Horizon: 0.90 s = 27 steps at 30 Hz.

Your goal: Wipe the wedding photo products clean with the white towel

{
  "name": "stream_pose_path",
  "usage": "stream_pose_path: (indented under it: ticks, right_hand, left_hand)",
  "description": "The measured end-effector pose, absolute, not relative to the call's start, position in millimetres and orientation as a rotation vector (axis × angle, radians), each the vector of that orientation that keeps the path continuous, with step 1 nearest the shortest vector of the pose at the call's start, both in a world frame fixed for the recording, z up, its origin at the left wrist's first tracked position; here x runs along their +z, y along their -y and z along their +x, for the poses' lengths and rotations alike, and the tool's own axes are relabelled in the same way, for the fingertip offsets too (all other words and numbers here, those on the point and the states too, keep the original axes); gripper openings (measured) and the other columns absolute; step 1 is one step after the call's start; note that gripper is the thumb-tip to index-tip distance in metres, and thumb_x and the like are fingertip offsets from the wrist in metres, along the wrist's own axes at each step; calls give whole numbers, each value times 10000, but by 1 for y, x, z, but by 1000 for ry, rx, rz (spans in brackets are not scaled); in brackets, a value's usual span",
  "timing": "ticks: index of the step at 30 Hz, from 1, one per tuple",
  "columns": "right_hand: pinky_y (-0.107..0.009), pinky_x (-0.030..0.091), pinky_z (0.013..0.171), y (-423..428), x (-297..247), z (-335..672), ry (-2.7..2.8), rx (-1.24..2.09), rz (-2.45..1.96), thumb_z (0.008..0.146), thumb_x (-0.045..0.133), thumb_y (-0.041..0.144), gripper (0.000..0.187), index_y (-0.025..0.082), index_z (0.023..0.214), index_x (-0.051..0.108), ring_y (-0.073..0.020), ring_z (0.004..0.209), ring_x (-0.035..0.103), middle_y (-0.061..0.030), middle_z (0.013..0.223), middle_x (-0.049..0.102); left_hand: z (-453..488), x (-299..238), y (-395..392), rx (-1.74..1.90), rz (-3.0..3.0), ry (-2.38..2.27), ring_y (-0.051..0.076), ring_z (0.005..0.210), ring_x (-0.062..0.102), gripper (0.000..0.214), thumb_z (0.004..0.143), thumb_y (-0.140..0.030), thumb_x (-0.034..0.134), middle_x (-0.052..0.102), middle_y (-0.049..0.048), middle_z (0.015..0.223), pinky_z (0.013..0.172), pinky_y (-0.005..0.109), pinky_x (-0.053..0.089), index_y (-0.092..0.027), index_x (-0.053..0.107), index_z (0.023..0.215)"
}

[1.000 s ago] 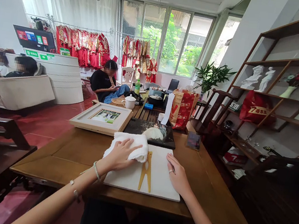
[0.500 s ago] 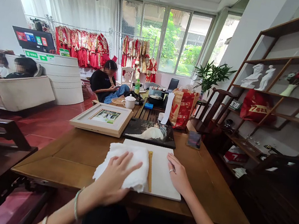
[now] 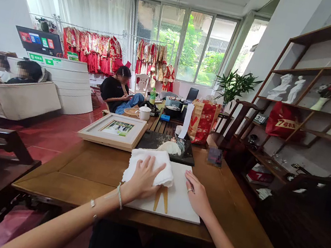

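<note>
A white panel (image 3: 182,201) lies flat on the wooden table in front of me. On its upper left part rests a folded white cloth (image 3: 144,154), and my left hand (image 3: 145,176) lies flat over it with the fingers spread. Two narrow golden-brown strips (image 3: 165,201) show on the panel below the cloth; their upper ends are hidden under it. My right hand (image 3: 196,191) rests along the panel's right edge, fingers stretched out and a ring on one of them.
Beyond the panel lie a light wooden picture frame (image 3: 87,131) and a dark printed picture (image 3: 146,140). Further back stand a white lidded cup (image 3: 144,114) and a red paper bag (image 3: 200,124). A seated person (image 3: 117,90) is at the far table.
My left hand and the white cloth have slid forward and slightly right over the panel, uncovering a second golden-brown strip. My right hand has stayed at the panel's right edge.
</note>
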State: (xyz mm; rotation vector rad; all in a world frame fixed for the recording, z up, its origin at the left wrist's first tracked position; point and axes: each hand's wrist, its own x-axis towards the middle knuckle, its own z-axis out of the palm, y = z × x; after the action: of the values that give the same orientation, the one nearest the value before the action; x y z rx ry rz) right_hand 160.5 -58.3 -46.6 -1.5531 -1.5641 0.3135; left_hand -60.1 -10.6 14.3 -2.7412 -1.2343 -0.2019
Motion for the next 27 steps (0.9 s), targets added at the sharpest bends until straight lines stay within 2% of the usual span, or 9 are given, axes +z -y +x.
stream_pose_path:
  ticks: [5,10,15,19,27]
  right_hand:
    - [-457,331,1077,54,-50,159,1589,310,-1557,853,410,202,383,97,1166,604,-252,1258,447,-155,1314,523]
    - [-454,349,1067,51,-53,158,1601,267,-1537,848,411,188,372,123,1154,614,-242,1243,467,-142,1296,543]
    - [-456,346,1068,52,-48,158,1634,243,-1538,847,401,177,382,113,1163,606,-234,1244,466,-146,1301,537]
    - [-454,346,1068,53,-46,157,1614,243,-1533,844,412,180,373,123,1150,618,-235,1236,475,-141,1285,554]
    - [-460,344,1065,58,-47,155,1610,277,-1502,825,406,166,399,116,1165,607,-243,1246,463,-150,1289,548]
  left_hand:
    - [-50,5,5,-205,-2746,1219,408,1323,180,712,802,-413,547,262,179,1440,994,567,209,-272,239,1428]
    - [-58,2,49,-155,-2873,1114,409,1350,18,829,738,-420,599,94,161,1500,1039,576,89,-294,171,1438]
    - [-68,-4,89,-183,-2962,991,419,1336,-96,978,652,-545,635,-51,151,1511,1034,605,4,-316,104,1441]
    - [-63,-4,81,-211,-2954,1000,405,1346,-62,920,673,-539,619,2,144,1514,1042,592,40,-322,152,1435]
    - [-25,13,29,-189,-2786,1212,420,1329,160,714,768,-486,569,241,180,1462,1019,585,160,-260,320,1398]
